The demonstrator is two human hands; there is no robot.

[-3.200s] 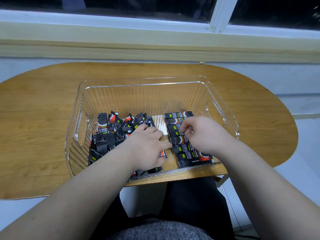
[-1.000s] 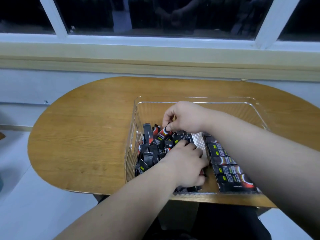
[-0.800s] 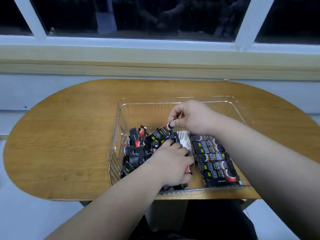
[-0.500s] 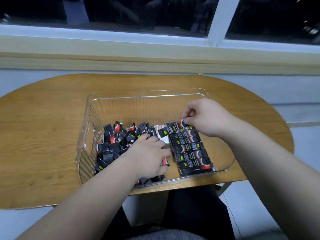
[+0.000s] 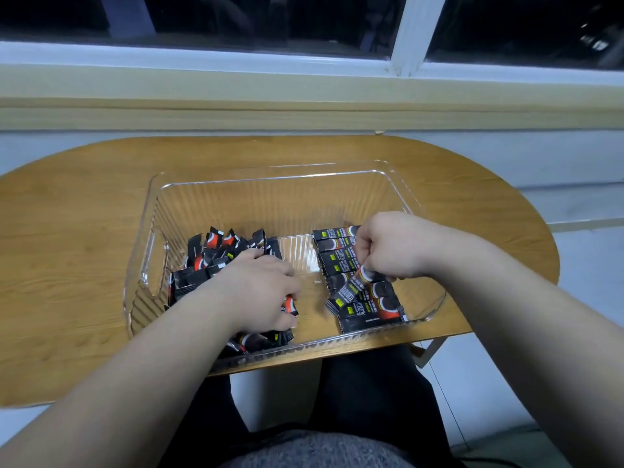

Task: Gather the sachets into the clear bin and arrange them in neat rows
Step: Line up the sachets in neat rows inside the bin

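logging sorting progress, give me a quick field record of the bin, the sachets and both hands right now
bin: clear bin on the wooden table, at its near edge
unsorted: loose pile of sachets in the bin's left half
sorted: neat row lying flat on the right side
right hand: pinches the held sachet, tilted over the row's near end
left hand: on the loose pile, fingers curled over some sachets
outside the bin: no sachets in view

Left of right hand (image 5: pixel 391 248) grip we see bare clear bin (image 5: pixel 299 255) floor, passable; loose sachets (image 5: pixel 216 258) beyond; bin wall right.
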